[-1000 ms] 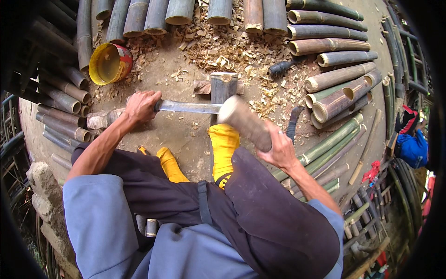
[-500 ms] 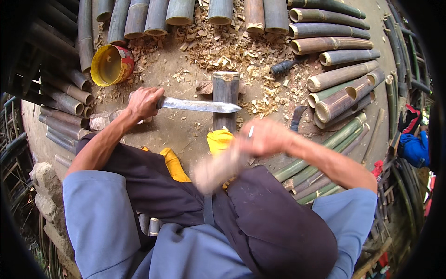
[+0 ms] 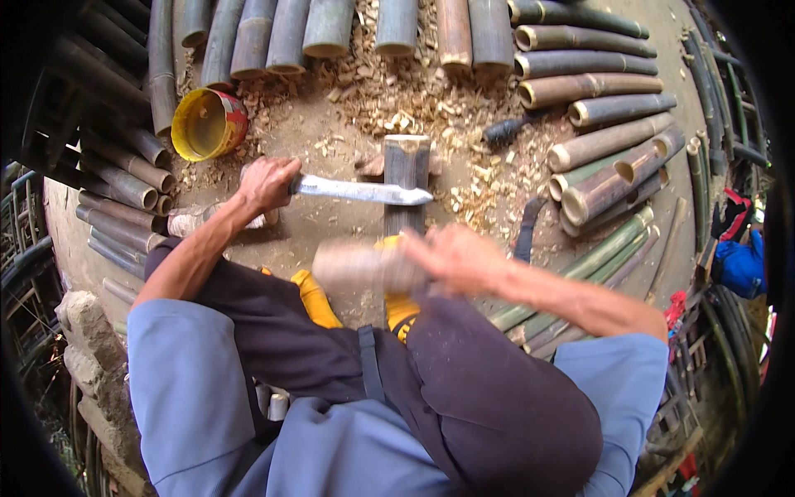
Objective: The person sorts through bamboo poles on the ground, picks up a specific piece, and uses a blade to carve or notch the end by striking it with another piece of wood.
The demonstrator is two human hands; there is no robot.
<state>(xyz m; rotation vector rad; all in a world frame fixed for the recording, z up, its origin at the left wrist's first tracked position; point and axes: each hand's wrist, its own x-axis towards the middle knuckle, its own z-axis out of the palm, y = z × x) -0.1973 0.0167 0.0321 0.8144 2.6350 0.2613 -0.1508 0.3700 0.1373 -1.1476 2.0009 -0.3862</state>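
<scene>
The scene is being lit by soft, even daylight, with no hard shadows being cast on the ground (image 3: 331,149). The right hand (image 3: 455,258) and the wooden mallet (image 3: 356,267) are being smeared by motion blur. Straight bamboo poles (image 3: 596,83) are being bent toward the rim, and the corners are being blacked out by vignetting.

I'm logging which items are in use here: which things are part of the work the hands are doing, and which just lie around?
In use: left hand gripping the long knife; upright bamboo piece under the blade; right hand with a wooden club, blurred.

Lying about: yellow bucket, bamboo poles, wood chips.
</scene>
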